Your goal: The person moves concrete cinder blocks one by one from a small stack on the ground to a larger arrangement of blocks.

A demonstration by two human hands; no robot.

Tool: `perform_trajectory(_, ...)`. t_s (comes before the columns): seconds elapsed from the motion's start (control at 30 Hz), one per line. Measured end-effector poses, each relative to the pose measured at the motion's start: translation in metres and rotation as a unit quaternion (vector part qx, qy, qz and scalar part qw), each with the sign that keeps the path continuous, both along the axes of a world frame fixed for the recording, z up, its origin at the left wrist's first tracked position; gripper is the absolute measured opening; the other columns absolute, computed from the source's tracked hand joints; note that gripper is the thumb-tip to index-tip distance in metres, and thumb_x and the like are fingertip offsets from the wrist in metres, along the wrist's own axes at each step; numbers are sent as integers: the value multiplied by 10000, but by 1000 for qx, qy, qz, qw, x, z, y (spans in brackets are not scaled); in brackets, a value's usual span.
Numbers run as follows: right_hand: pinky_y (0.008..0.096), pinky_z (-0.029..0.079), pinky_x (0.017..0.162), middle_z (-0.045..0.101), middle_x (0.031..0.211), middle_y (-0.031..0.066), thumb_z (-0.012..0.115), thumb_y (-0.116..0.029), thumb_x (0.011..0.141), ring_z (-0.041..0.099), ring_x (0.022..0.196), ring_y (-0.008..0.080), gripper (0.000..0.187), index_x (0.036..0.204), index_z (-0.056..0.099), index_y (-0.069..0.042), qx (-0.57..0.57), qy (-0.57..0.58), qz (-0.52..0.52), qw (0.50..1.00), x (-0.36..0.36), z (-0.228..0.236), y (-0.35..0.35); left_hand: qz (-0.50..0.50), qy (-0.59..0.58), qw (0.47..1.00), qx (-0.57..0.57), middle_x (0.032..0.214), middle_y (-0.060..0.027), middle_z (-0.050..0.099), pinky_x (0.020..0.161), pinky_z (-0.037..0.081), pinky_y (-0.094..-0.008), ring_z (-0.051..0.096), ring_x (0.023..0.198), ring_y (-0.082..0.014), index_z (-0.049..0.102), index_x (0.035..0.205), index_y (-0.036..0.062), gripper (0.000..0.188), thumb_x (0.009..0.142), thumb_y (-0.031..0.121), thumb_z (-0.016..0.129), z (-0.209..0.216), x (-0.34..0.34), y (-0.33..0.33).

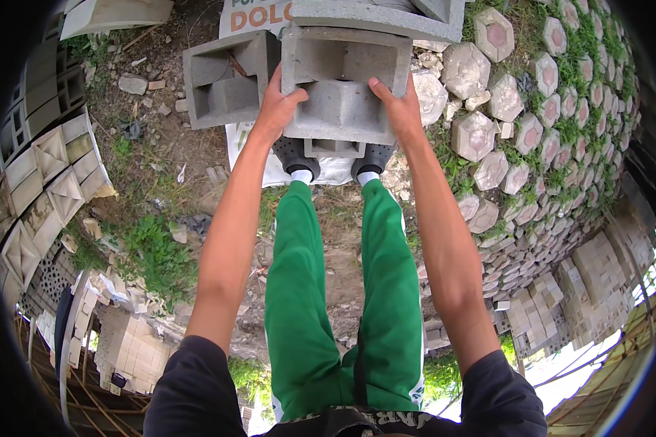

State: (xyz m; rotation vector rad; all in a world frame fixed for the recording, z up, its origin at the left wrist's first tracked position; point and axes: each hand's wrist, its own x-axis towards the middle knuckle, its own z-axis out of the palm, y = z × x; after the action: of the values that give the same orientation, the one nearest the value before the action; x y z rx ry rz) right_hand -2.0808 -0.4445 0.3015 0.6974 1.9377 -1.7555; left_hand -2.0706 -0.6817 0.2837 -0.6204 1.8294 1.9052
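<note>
Both my arms reach forward to a grey concrete block (342, 113) with hollow recesses, level above my feet. My left hand (278, 105) grips its left side, thumb over the near face and fingers behind the edge. My right hand (401, 105) holds the right side the same way. Beside my left hand another hollow concrete block (229, 84) lies on the ground. Right beyond the held block is a larger concrete piece (379, 18), its far end cut off by the frame. Part of a further block (334, 149) shows below, between my dark clogs (294, 156).
A printed white sheet (255, 18) lies under the blocks. Hexagonal concrete pavers (492, 105) spread over grass on the right. Stacked patterned blocks (51, 175) line the left, and paler block stacks (554, 306) stand at lower right. Rubble and weeds (153, 251) cover the dirt.
</note>
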Motion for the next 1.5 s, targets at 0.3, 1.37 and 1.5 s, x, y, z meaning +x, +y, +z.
perform_trajectory(0.3,358,339,1067,431,1405,208,694,-277,844,438,1279,278,883,1513,156,-67,-47,-14,13,999,-9,43,5,12,-27,1000,5,1245,-101,527,988,353,-276,477,1134,-193,369,1396,2,736,681,32,538,44,3,10)
perform_trajectory(1.37,383,307,1083,475,1385,155,658,-281,879,435,1278,263,728,1471,291,-70,-105,56,106,987,85,504,13,137,53,989,8,1099,-88,575,889,428,-299,532,1001,-197,450,1277,2,647,637,22,540,509,145,26)
perform_trajectory(1.5,362,318,1077,465,1396,141,667,-243,868,445,1271,244,759,1491,261,-96,-123,52,222,966,62,516,-12,240,81,967,21,1108,-93,567,889,434,-300,536,1009,-198,439,1293,6,654,647,23,543,529,170,23)
